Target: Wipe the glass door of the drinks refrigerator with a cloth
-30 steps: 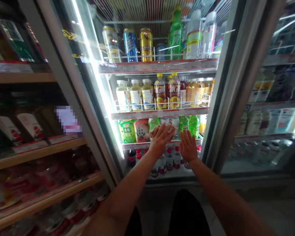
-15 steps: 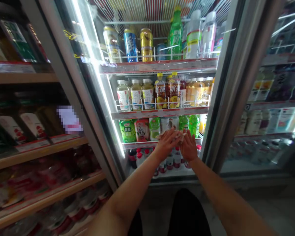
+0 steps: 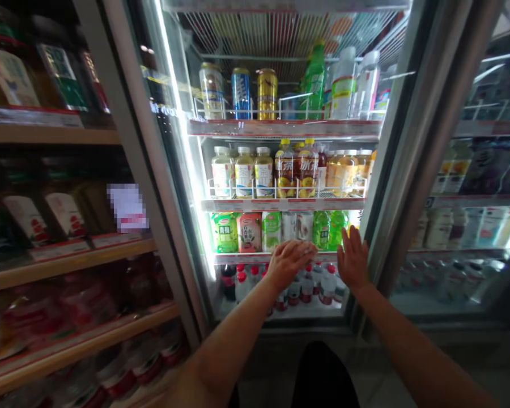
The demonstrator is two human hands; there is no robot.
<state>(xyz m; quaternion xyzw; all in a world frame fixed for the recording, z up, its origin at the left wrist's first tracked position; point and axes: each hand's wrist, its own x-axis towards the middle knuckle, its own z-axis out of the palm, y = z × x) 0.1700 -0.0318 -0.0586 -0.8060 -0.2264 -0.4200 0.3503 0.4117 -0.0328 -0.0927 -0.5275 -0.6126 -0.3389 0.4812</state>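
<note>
My left hand (image 3: 289, 260) reaches toward the lit drinks cooler at its third shelf (image 3: 242, 258). Its fingers are curled over a pale cloth (image 3: 311, 248), of which only an edge shows at the fingertips. My right hand (image 3: 352, 259) is open, palm forward and fingers up, beside the cooler's right frame (image 3: 402, 170). Just behind the hands stand green bottles (image 3: 323, 226) and green and pink drink cartons (image 3: 227, 232). Small red-capped bottles (image 3: 243, 282) fill the shelf below my left hand. I cannot tell whether either hand touches glass.
Cans (image 3: 267, 93) and tall bottles line the cooler's top shelf, with yellow tea bottles (image 3: 285, 170) on the second. Wooden shelves (image 3: 68, 255) of packaged goods run along the left. A second cooler with a glass door (image 3: 471, 198) stands at the right.
My right hand has moved right, away from the left hand and toward the frame. My left hand has dropped slightly and its fingers have curled. The view has tilted up a little.
</note>
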